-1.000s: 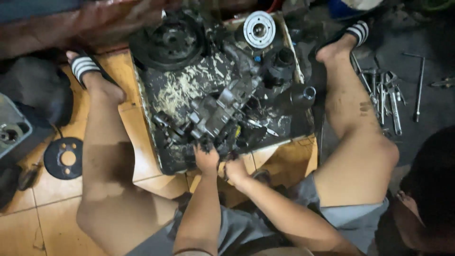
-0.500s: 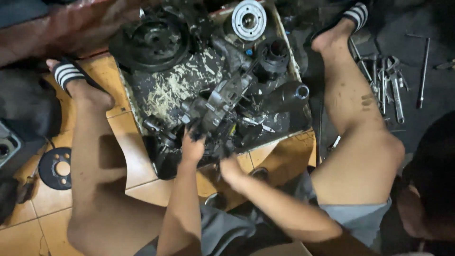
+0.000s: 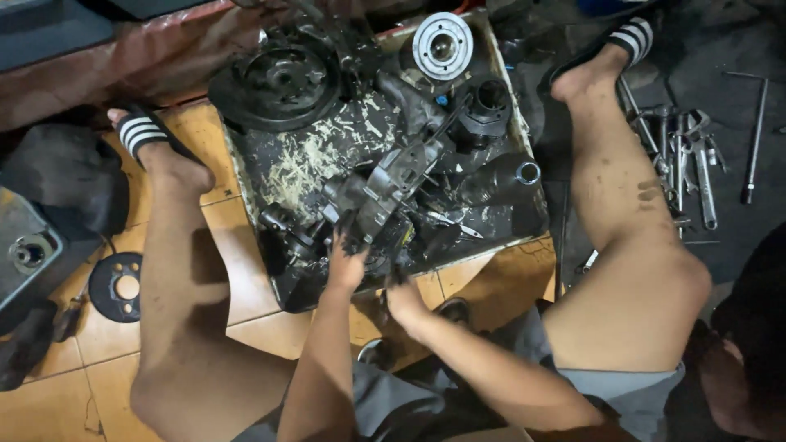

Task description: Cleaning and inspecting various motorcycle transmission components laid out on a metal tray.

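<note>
Left hand: the left hand (image 3: 348, 266) grips the near edge of the greasy metal housing (image 3: 378, 192), fingers curled on it.
Right hand: the right hand (image 3: 404, 301) sits just below the tray; its grip is too dark to tell.
Housing: lies in the black oily tray (image 3: 270, 176) between the person's legs.
Around: black pulley (image 3: 278, 82), silver disc (image 3: 442, 45), wrenches (image 3: 696, 155) on the floor.

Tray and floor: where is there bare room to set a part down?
Bare tiles lie between the tray and the left knee, and beside the black disc. The tray is crowded around both hands; the wrenches crowd the right.
</note>
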